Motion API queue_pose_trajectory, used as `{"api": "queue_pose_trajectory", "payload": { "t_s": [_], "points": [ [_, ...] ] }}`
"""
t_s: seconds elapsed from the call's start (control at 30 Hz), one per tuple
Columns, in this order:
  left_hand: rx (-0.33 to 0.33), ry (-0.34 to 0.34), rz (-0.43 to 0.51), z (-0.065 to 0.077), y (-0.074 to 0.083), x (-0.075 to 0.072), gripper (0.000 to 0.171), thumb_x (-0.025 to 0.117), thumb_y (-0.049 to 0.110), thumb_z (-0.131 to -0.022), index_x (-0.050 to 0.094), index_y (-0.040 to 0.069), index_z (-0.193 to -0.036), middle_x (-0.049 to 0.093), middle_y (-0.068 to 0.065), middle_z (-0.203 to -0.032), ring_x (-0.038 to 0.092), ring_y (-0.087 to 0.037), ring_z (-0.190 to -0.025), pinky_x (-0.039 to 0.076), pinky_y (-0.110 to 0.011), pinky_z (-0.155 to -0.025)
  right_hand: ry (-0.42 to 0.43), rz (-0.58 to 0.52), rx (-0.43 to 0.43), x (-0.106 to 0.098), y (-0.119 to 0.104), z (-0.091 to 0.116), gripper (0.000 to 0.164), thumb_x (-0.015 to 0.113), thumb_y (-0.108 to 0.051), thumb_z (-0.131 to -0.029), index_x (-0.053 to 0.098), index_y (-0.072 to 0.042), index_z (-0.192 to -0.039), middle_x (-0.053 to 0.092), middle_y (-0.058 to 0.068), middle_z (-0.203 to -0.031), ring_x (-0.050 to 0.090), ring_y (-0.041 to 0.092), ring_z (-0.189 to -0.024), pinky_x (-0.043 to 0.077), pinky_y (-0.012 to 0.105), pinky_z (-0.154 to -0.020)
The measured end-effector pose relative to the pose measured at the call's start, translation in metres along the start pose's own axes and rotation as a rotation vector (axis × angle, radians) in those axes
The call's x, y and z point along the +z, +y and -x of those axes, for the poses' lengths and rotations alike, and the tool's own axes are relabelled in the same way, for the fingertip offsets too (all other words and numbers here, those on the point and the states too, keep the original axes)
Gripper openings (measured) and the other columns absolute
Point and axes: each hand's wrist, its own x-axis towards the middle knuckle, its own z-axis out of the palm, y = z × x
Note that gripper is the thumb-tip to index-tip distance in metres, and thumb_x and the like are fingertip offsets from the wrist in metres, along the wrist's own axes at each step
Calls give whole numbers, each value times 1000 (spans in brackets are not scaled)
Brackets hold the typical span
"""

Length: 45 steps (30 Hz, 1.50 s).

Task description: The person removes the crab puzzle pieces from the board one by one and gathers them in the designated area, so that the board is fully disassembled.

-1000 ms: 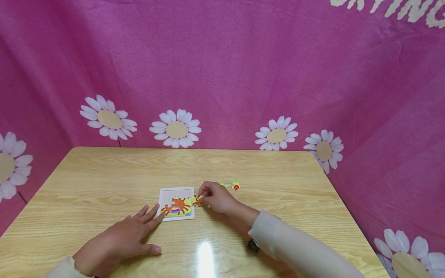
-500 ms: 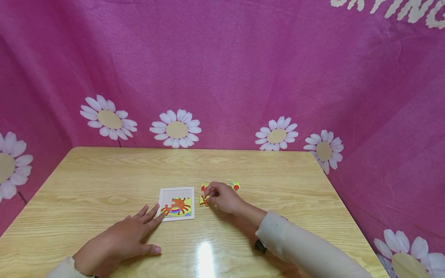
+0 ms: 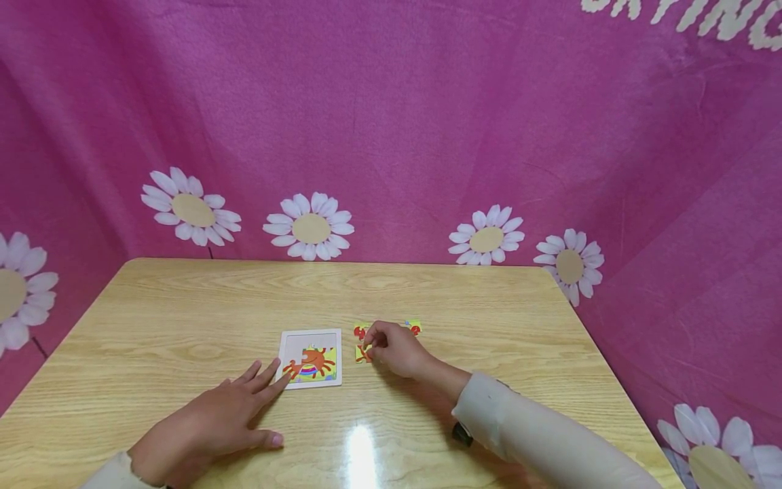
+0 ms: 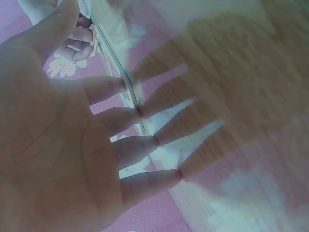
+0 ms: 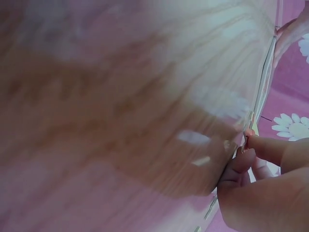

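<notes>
White puzzle frame (image 3: 314, 385) flat, nearly square, orange crab (image 3: 315, 361) upright, widest crosswise

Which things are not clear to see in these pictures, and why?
Head: the right hand hides part of the puzzle piece it pinches, and whatever lies between two farther pieces.
Head: the lettering is cut by the top edge.
Left wrist: a steep angle and the left hand hide the picture inside the frame.
Right wrist: fingers cover most of the piece.

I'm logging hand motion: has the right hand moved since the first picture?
Yes: the right hand has moved rightward, away from the white puzzle frame.
</notes>
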Motion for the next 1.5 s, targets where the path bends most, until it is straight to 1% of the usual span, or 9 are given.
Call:
{"api": "queue_pose_trajectory", "payload": {
  "t_s": [0.3,0.53,0.7,0.87,1.03,1.17,1.3,1.5],
  "points": [
    [0,1,6,1,0,0,99,72,67,-84,41,11,-159,25,-19,-169,22,-52,-152,31,-79,-105,21,69,-35,3,2,-2,12,70,6,-88,68,-5,-92,63,-2,-80,54,8,-75,46,22,-70],
    [-1,-3,2,0,0,0,99,71,67,-84,41,10,-159,25,-18,-169,22,-52,-152,31,-79,-105,14,116,-53,2,0,-1,9,71,4,-89,69,-4,-93,64,1,-86,54,9,-80,47,25,-74],
    [-4,-2,14,1,0,0,99,72,66,-84,41,11,-159,25,-18,-169,22,-52,-152,30,-79,-106,9,139,-45,1,-1,0,8,72,2,-91,70,-5,-94,63,0,-86,52,10,-81,46,26,-75],
    [10,9,-8,2,0,0,100,70,69,-84,41,10,-159,24,-18,-169,24,-53,-151,31,-80,-104,18,149,-37,1,-1,-1,9,72,1,-91,71,-7,-93,63,-2,-84,51,10,-80,45,26,-75],
    [6,0,-2,1,-1,0,100,70,69,-84,40,10,-159,23,-18,-169,22,-52,-152,30,-80,-104,25,125,-37,1,-1,-1,8,72,1,-91,71,-6,-93,65,-2,-83,53,9,-79,46,25,-75],
    [4,-5,2,1,-2,1,100,70,69,-84,40,10,-159,23,-18,-169,22,-52,-152,30,-80,-105,20,80,-33,1,-3,-2,7,71,2,-91,70,-5,-92,65,-1,-83,54,8,-77,46,23,-73],
    [10,-1,1,2,-2,1,100,69,69,-84,41,10,-159,23,-18,-169,22,-52,-152,31,-80,-104,-1,17,-19,2,-8,-4,5,71,2,-93,69,-3,-93,67,1,-83,57,8,-73,48,21,-67],
    [20,12,-9,2,-2,1,100,69,70,-84,41,9,-158,24,-19,-169,23,-52,-151,32,-81,-103,-31,-29,-14,9,-16,-11,5,68,4,-93,69,0,-97,68,4,-85,59,7,-72,49,19,-61]
  ]
}}
